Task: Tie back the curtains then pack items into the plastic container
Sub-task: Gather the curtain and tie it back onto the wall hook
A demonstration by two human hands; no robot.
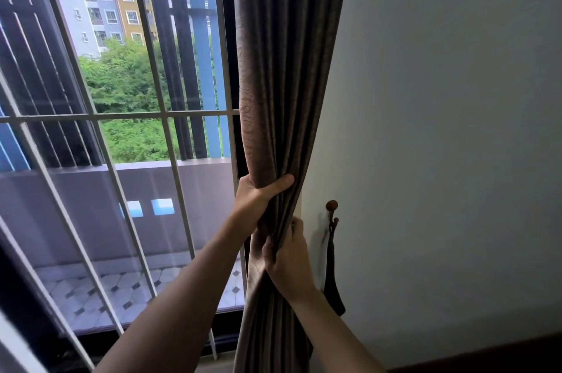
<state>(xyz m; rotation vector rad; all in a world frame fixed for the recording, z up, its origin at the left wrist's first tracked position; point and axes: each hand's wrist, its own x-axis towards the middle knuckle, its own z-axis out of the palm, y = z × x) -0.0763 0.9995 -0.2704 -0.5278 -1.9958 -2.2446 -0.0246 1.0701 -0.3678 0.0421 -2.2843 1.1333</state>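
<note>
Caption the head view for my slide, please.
Both hands, left hand above right hand, gather the curtain beside the hook.

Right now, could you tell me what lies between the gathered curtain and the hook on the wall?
Only a bare strip of white wall, as the head view shows. The right hand holds the curtain beside the hook.

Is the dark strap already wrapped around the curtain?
No, the tie-back strap hangs loose from the wall hook, beside the curtain that both hands bunch.
</note>
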